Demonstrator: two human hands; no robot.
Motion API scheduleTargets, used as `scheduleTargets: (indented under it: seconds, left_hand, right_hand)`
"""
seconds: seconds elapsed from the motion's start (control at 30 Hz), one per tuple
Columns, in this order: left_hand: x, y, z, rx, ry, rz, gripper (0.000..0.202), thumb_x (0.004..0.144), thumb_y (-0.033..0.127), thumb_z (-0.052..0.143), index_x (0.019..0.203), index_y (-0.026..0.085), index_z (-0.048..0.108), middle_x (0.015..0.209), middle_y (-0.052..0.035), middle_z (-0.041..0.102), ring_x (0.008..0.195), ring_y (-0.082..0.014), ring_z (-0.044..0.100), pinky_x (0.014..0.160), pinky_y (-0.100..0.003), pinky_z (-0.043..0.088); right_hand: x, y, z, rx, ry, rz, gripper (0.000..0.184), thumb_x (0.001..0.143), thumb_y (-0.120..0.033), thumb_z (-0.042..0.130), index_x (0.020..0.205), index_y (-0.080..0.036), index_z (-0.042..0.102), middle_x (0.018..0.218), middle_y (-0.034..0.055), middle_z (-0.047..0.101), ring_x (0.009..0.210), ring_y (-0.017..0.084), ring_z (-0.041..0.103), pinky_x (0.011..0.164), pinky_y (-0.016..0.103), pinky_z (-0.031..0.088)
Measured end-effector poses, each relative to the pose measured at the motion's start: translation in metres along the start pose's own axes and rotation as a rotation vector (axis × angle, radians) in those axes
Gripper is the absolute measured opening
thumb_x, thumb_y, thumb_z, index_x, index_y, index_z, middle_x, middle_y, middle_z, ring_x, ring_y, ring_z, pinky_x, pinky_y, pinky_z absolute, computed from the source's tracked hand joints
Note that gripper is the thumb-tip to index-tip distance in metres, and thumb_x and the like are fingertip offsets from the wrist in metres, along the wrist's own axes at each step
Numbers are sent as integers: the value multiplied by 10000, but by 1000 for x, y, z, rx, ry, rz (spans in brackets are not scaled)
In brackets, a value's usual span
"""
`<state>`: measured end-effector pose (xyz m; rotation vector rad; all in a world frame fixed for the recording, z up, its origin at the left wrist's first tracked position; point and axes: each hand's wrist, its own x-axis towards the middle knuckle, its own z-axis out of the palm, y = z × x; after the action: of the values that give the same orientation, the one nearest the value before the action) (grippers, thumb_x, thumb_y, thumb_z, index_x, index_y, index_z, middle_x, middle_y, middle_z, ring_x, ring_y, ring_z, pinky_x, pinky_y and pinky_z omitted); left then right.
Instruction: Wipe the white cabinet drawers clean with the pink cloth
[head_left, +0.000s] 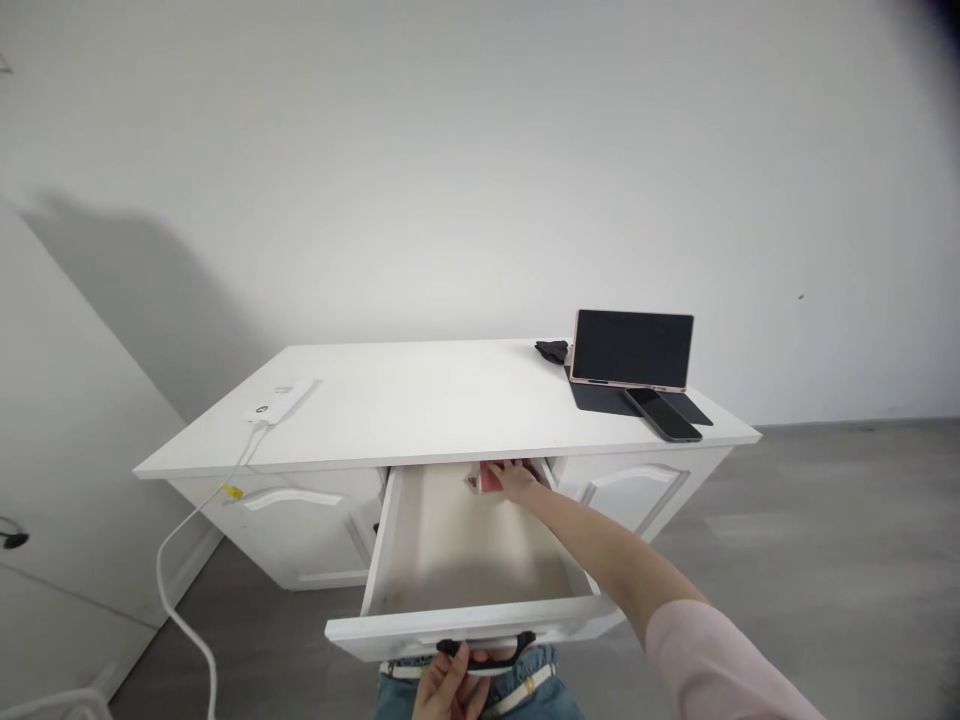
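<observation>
The white desk's middle drawer [390, 560] is pulled out toward me. At its front, my left hand [450, 685] is closed around the black drawer handle [487, 650]. My right hand [514, 482] reaches deep into the back of the drawer, under the desktop. Its fingers are closed on a small red object [491, 478] that is partly hidden by the desktop edge. The rest of the drawer floor is bare.
The white desk [420, 400] stands against a white wall. On its right end sit a tablet [632, 350] propped on a dark mat, a black phone [664, 414] and a small black item [553, 350]. A white charger [277, 402] with a trailing cable lies at left.
</observation>
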<state>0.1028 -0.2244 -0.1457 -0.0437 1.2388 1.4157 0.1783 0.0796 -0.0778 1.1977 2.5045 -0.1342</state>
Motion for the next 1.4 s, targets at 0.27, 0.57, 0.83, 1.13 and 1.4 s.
scheduleTargets:
  seconds: [0.27,0.57,0.83,1.13,1.4]
  left_hand:
    - [-2,3,0,-157,-58,-67,285,618,263,811,606,236,528,678,-14,742,706,-167,712,697,-252,563]
    - [-22,20,5,-150,-138,-56,156,715,176,741,688,201,590,750,-36,756,745,-150,713,785,-267,558]
    - [-22,27,15,-151,-108,-14,135,719,136,730,677,157,603,709,-45,735,704,-152,710,813,-307,561]
    - [12,47,38,-195,-151,91,128,747,101,693,702,148,584,711,-70,738,675,-151,699,772,-320,572]
    - [23,42,47,-297,-132,137,96,743,151,714,757,165,620,727,-26,726,668,-119,680,733,-267,568]
  right_hand:
    - [-44,-31,12,43,-188,-291,1057,466,-12,735,1427,-132,312,1342,257,513,1190,388,525,902,459,467]
    - [-97,-24,4,321,-528,-505,493,587,-172,694,1073,-243,653,955,-8,698,822,211,653,667,294,513]
    - [-200,11,-87,713,-107,-512,510,773,-193,495,1278,-250,532,886,13,639,683,150,607,619,267,495]
    - [-249,23,27,220,748,-227,525,829,-101,444,1227,-407,598,1331,70,492,1185,265,492,914,439,476]
    - [-188,-16,81,174,978,-126,529,858,-54,447,1212,-413,607,1295,77,495,1045,254,487,886,446,443]
